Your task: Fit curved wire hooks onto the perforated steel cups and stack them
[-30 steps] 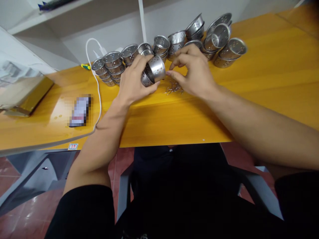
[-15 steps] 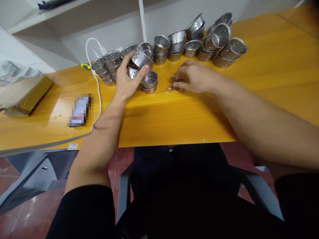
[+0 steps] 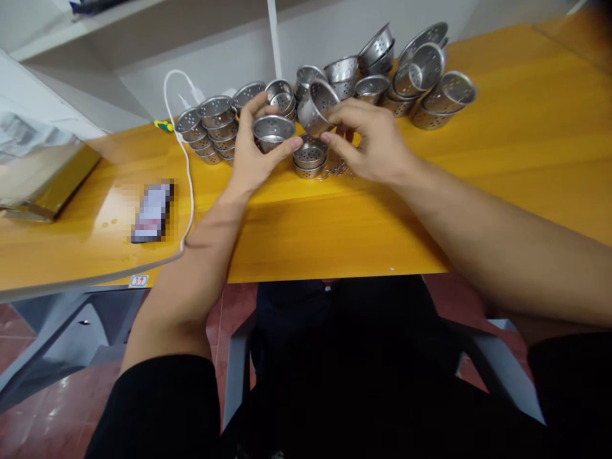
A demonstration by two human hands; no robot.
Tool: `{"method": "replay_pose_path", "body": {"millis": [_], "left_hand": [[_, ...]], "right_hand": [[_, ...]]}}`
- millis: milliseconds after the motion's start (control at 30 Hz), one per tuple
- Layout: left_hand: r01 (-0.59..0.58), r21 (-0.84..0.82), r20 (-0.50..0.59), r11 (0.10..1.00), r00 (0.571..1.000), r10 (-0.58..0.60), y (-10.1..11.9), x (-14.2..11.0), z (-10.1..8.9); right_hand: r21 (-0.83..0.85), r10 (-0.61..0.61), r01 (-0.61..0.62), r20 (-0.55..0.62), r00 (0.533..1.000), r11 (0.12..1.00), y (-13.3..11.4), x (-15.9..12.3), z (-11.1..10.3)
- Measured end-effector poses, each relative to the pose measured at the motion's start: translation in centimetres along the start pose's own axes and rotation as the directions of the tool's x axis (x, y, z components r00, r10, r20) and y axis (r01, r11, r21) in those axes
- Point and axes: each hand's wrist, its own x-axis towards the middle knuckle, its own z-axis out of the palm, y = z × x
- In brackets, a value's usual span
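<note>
My left hand (image 3: pixel 255 143) curves around a perforated metal cup (image 3: pixel 273 131), with the thumb along its near side and the fingers behind it. Another perforated cup (image 3: pixel 313 109) is tilted in my right hand (image 3: pixel 366 137), pinched at its right side between thumb and fingers. Directly below that cup, a short stack of perforated cups (image 3: pixel 310 158) stands on the table. Thin bent metal wires (image 3: pixel 338 169) lie in a small pile beside this stack, partly covered by my right hand.
Several stacks of perforated metal cups line the back of the wooden table (image 3: pixel 335 236), left (image 3: pixel 215 118) and right (image 3: pixel 449 99). A white cable (image 3: pixel 191 185) crosses beside a phone (image 3: pixel 153 211). A cardboard box (image 3: pixel 52 178) sits at far left.
My right hand has left the wires and taken a tilted cup from my left hand's side. My left hand has lowered around another cup. The short stack has shifted right, against the wires.
</note>
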Motion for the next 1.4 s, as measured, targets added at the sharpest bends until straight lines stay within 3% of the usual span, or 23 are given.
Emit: {"method": "replay_pose_path", "body": {"millis": [133, 267, 400, 533, 733, 833, 1067, 1233, 1400], "left_hand": [[0.006, 0.007, -0.016, 1.0, 1.0, -0.006, -2.2, -0.2, -1.3], [0.052, 0.036, -0.037, 0.998, 0.998, -0.05, -2.2, -0.4, -1.2], [0.046, 0.073, -0.072, 0.996, 0.997, -0.04, -1.0, -0.4, -0.8], [0.04, 0.107, -0.029, 0.993, 0.999, -0.037, 0.6, -0.2, -0.9], [0.078, 0.066, -0.071, 0.995, 0.995, -0.073, 1.4, 0.4, -0.3], [0.039, 0.081, -0.072, 0.996, 0.997, -0.033, 1.3, 0.5, -0.3], [-0.026, 0.106, 0.039, 0.994, 0.999, 0.022, 4.1, 0.7, -0.7], [-0.052, 0.096, 0.151, 0.994, 0.988, 0.037, 6.7, 0.3, -0.2], [-0.069, 0.127, 0.183, 0.99, 0.982, 0.045, 7.4, 0.5, -0.1]], "right_hand": [[-0.081, -0.085, 0.09, 0.066, 0.994, 0.993, 1.9, 0.2, -0.2], [-0.128, -0.139, 0.157, 0.136, 0.981, 0.979, 2.4, 0.6, 1.0], [-0.173, -0.03, 0.071, 0.229, 0.973, 0.982, 1.2, 0.8, 1.3], [-0.17, 0.048, 0.003, 0.291, 0.956, 0.986, 0.8, 0.9, 1.0], [-0.17, 0.009, 0.038, 0.272, 0.962, 0.985, 1.3, 1.6, 2.0], [-0.171, 0.017, 0.023, 0.227, 0.974, 0.985, 0.4, 1.5, 2.2], [-0.2, 0.145, -0.131, 0.058, 0.988, 0.971, -2.1, 0.2, 0.0], [-0.135, -0.016, 0.039, 0.167, 0.986, 0.99, -2.2, -0.1, 0.5], [-0.115, -0.021, 0.039, 0.154, 0.988, 0.993, -2.2, -0.3, -0.1]]}}
